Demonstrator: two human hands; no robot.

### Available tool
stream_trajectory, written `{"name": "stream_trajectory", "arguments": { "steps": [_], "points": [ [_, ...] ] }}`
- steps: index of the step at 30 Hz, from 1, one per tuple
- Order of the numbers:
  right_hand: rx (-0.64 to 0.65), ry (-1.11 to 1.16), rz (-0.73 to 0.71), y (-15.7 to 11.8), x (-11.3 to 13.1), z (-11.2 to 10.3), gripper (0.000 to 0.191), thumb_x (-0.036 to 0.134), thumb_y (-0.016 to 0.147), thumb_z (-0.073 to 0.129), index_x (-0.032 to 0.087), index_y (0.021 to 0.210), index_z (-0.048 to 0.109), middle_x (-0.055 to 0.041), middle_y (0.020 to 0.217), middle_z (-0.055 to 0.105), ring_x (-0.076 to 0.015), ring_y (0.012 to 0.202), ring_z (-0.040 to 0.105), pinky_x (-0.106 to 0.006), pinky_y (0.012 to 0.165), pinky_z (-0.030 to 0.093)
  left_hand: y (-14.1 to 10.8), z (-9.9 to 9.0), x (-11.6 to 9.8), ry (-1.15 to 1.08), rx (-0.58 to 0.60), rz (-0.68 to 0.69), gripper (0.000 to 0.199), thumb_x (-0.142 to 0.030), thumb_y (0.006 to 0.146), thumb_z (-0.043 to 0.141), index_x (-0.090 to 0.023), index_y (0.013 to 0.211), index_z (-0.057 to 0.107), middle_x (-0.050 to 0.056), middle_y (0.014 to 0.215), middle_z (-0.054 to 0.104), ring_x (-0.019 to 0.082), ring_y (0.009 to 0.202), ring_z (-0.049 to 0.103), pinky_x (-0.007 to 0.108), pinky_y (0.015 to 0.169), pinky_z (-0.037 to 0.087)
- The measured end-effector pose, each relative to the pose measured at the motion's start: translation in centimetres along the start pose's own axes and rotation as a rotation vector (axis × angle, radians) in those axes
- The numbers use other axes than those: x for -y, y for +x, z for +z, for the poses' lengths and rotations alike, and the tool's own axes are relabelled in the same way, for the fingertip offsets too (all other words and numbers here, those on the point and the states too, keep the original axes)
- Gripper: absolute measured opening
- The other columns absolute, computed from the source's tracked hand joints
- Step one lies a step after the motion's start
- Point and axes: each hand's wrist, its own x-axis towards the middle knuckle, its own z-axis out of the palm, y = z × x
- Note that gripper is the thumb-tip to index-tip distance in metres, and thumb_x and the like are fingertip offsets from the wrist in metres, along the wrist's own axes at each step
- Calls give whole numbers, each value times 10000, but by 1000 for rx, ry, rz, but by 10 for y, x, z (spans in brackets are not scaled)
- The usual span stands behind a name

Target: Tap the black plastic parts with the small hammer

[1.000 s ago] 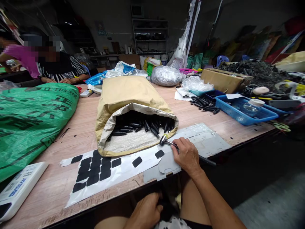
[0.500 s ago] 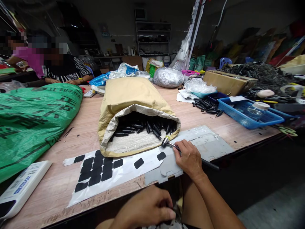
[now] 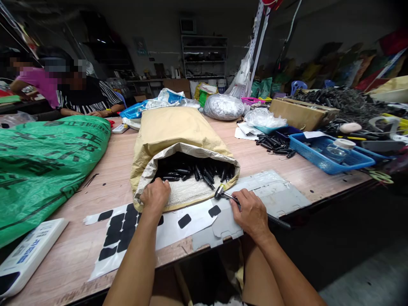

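Note:
A tan woven sack (image 3: pixel 181 123) lies with its mouth towards me, and several slim black pen-like pieces (image 3: pixel 204 172) show inside. At the left of that mouth is my left hand (image 3: pixel 155 196), fingers curled over the pale lining; the fingertips and anything in them are hidden. My right hand (image 3: pixel 250 210) is closed round the handle of a small hammer (image 3: pixel 220 192), whose metal head with a yellow end rests by the sack's right lower edge. Beneath the hands lies a white backing sheet (image 3: pixel 172 236) with black rounded stickers (image 3: pixel 184 221).
A green bag (image 3: pixel 54 161) and a white device (image 3: pixel 32 257) occupy the left. A grey plate (image 3: pixel 280 193) lies under the right hand. Beyond are a blue basket (image 3: pixel 331 165), a cardboard box (image 3: pixel 299 114) and loose black pieces (image 3: pixel 276 144). Two people sit at the far left.
My left hand has risen from below the table edge to the left side of the sack's mouth. The right hand keeps its hold on the hammer, almost unmoved.

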Motion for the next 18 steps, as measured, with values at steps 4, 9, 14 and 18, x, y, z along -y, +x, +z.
{"name": "stream_trajectory", "arguments": {
  "steps": [4, 9, 14, 18],
  "points": [
    [-1, -2, 2, 0, -1, 0, 83, 269, 945, 578, 219, 971, 639, -36, 933, 629, -218, 898, 528, -330, 796, 350, -19, -6, 3, 25, -15, 47, 277, -337, 941, 479, -218, 1147, 620, 181, 1062, 731, 386, 999, 682, 460, 796, 476],
    [-3, -9, 6, 0, -1, 1, 91, 272, 944, 574, 218, 968, 643, -39, 933, 632, -216, 896, 527, -326, 793, 349, -62, -3, 5, -217, -52, 381, 371, -372, 934, 543, -243, 1278, 489, 29, 843, 690, 260, 764, 659, 328, 665, 420],
    [3, -6, 12, 0, -1, 1, 88, 273, 945, 581, 221, 975, 646, -35, 935, 635, -216, 898, 534, -327, 799, 358, -91, 25, 6, -409, 93, 720, 144, -330, 892, 637, -256, 1015, 640, 5, 885, 658, 219, 854, 612, 318, 768, 430],
    [16, 13, -3, 0, -4, 2, 101, 269, 954, 585, 227, 1010, 659, -33, 937, 642, -216, 900, 549, -326, 802, 376, -92, 43, 10, -506, 62, 775, 115, -311, 879, 669, -233, 963, 665, 25, 903, 641, 230, 900, 582, 346, 820, 435]
  ]
}}
